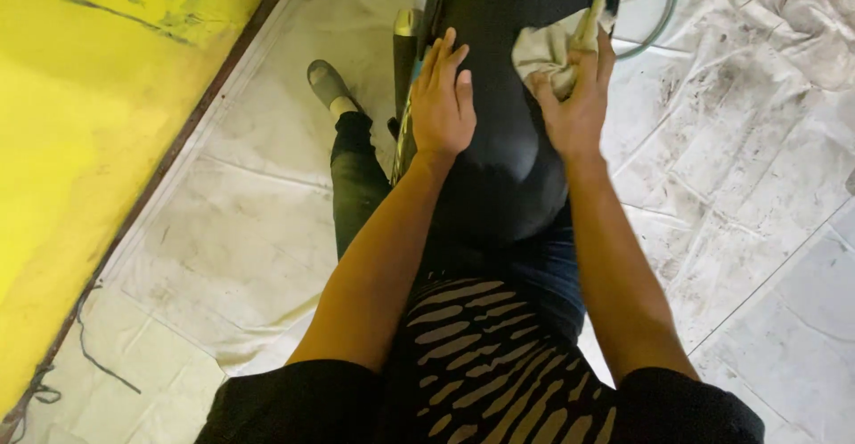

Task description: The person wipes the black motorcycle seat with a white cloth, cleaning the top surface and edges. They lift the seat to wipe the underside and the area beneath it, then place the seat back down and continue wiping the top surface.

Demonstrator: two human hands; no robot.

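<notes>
1. Striped black-and-tan shirt fabric [485, 364] fills the bottom of the view, with both bare forearms reaching forward from it over a black motorcycle seat [503, 141].
2. The seat runs lengthwise straight away from the person, its rounded near end just ahead of the shirt and its far end leaving the top of the picture.
3. The left hand [443, 101] lies flat and released on the seat's left side, fingers stretched forward and together, grasping nothing.
4. The right hand [574, 97] is clenched around a bunched pale cloth [543, 48] on the seat's right side; the cloth spills out ahead of the fingers, touching the seat.
5. Both hands sit about level with each other, so neither is clearly nearer the far end; the cloth lies ahead of the right hand along the seat's long axis.
6. A chrome part [406, 52] shows left of the seat, beside a leg in dark trousers and a grey shoe [326, 81].
7. Stained pale sheeting [730, 159] covers the floor; a yellow panel [89, 123] borders the left.
</notes>
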